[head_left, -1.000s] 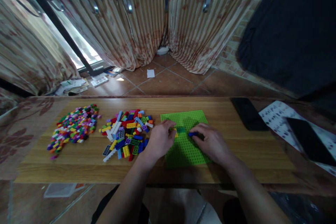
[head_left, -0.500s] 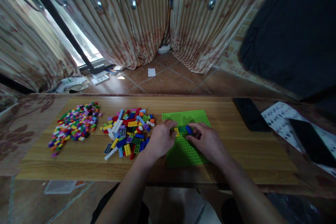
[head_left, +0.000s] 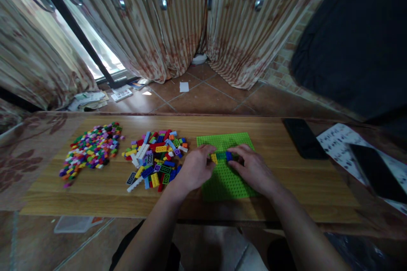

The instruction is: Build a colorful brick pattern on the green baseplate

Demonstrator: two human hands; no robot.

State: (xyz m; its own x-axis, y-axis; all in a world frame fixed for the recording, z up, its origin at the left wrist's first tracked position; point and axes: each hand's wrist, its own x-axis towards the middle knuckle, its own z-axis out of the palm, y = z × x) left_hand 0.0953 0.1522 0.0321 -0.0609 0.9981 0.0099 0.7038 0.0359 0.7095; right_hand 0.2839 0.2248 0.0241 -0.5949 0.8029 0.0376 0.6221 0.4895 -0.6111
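Observation:
A bright green studded baseplate [head_left: 227,184] lies on the wooden board, with both hands over its upper half. My left hand [head_left: 200,165] pinches a yellow brick [head_left: 214,159] at the plate's left side. Opposite it, the thumb and fingers of my right hand [head_left: 249,165] are closed on a blue brick [head_left: 229,156]. Between these two bricks runs a darker green piece [head_left: 221,156], low against the plate. Whether the blue brick is pressed onto the studs I cannot tell.
Mixed larger bricks [head_left: 155,163] are heaped left of the baseplate. Farther left spreads a pile of tiny colourful pieces [head_left: 92,146]. A black phone [head_left: 304,137] lies to the right, beside a printed sheet [head_left: 338,144] with another dark device [head_left: 380,171] on it.
My right hand has turned the blue brick from a slant to nearly upright in view, close to the dark green piece. My left hand stays by the yellow brick, barely shifted.

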